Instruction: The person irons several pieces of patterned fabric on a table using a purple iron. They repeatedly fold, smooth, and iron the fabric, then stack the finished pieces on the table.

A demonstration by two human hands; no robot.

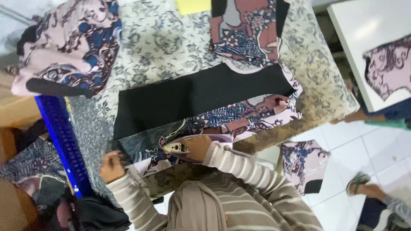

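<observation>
The right hand covers the handle of the purple iron, so its grip and most of the iron's top are hidden; only the pale nose shows. The left hand is curled over the patterned cloth, and its fingertips cannot be made out against the print. The black strip hides the cloth beneath it. At the top edge of the frame, a yellow sheet is cut off. At the right edge, the white table and the fabric piece on it run out of view. In the lower right corner, another person's sandalled foot shows, the rest cropped.
</observation>
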